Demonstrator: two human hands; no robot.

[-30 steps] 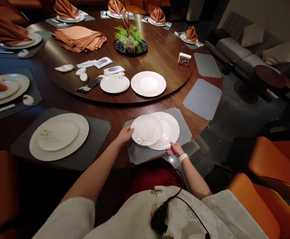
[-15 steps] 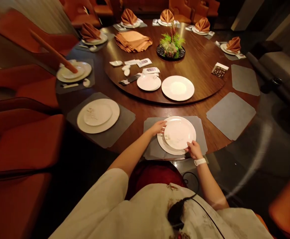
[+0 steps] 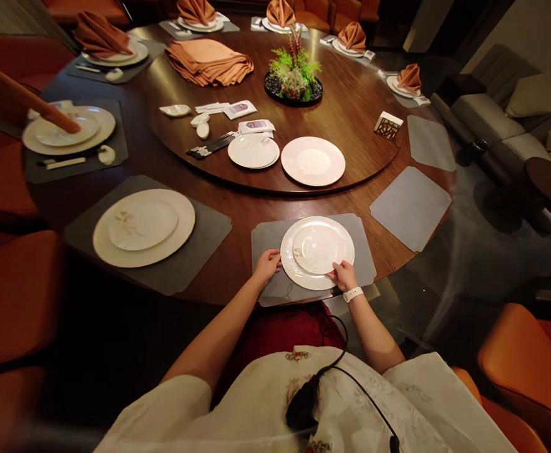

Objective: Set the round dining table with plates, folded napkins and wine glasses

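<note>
In front of me a large white plate (image 3: 290, 272) lies on a grey placemat (image 3: 357, 236). A smaller white plate (image 3: 320, 246) with a faint printed motif rests on top of it. My right hand (image 3: 344, 275), with a white band on its wrist, pinches the small plate's near right edge. At the large plate's left rim is my left hand (image 3: 268, 264), its fingers apart and the fingertips at or just touching the rim. On the turntable stand another small plate (image 3: 253, 152) and another large plate (image 3: 313, 162).
A placemat to the left holds a large plate (image 3: 181, 220) with a small one on it. Chopsticks (image 3: 213, 145), spoons, packets, folded napkins (image 3: 209, 61) and a plant centrepiece (image 3: 295, 78) sit on the turntable. Orange chairs (image 3: 15, 289) line the left side.
The small plate, tilted and held off-centre before, now lies flatter on the large plate. My left hand has moved down from the small plate's side to the large plate's left rim. The view has shifted.
</note>
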